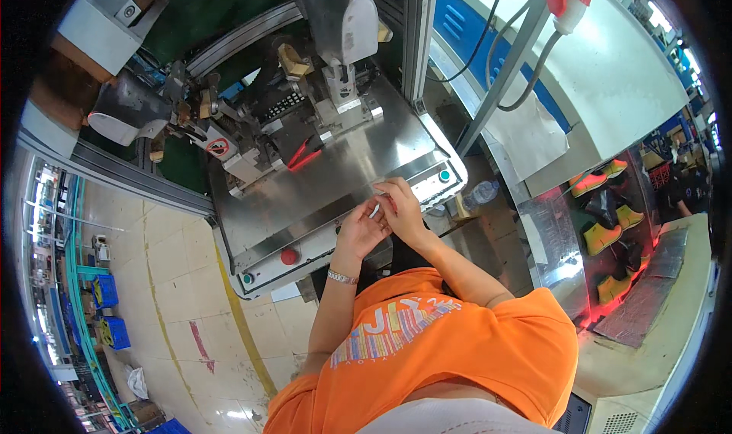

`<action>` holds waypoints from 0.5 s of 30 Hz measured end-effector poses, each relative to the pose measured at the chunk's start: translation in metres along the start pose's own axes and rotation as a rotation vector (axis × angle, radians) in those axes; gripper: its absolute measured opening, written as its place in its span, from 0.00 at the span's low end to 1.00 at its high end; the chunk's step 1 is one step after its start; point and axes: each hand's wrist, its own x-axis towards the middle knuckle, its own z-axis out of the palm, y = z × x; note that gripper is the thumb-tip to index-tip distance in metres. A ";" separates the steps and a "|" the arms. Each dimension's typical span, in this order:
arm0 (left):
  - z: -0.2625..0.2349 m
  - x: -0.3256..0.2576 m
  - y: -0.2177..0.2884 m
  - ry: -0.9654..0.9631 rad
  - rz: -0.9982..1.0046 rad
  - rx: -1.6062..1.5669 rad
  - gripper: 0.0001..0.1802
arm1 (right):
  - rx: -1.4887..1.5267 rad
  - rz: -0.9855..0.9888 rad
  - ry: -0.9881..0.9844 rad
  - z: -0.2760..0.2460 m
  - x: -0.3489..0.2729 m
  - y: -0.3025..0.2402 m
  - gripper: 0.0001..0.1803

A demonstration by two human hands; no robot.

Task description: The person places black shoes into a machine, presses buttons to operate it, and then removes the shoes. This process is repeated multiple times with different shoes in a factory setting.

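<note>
My left hand (361,233) and my right hand (403,210) meet just over the front edge of the steel machine table (347,167). The left palm is turned partly up with its fingers curled. Bent fingers of the right hand reach across to the left fingertips. A small white piece (374,211) shows between the two hands; its kind is too small to make out. Beyond them, red-handled pliers (303,158) lie on the steel top between the two machine heads. A metal-banded watch (342,278) is on my left wrist.
Green buttons (444,176) and a red emergency button (289,256) sit along the table's front. Upright machine heads (343,22) stand behind. To the right, a plastic bottle (482,194) and a rack with yellow-and-orange shoes (602,238); blue crates (114,332) lie far left.
</note>
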 end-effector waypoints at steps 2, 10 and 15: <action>0.002 -0.001 0.000 0.000 0.004 0.000 0.11 | 0.011 0.010 -0.012 0.000 0.000 -0.002 0.14; 0.000 -0.003 -0.004 0.000 0.034 -0.003 0.10 | 0.014 0.076 -0.050 -0.002 -0.002 -0.006 0.12; -0.011 0.002 -0.004 -0.060 0.088 0.069 0.12 | 0.000 0.054 -0.118 -0.007 -0.004 0.007 0.08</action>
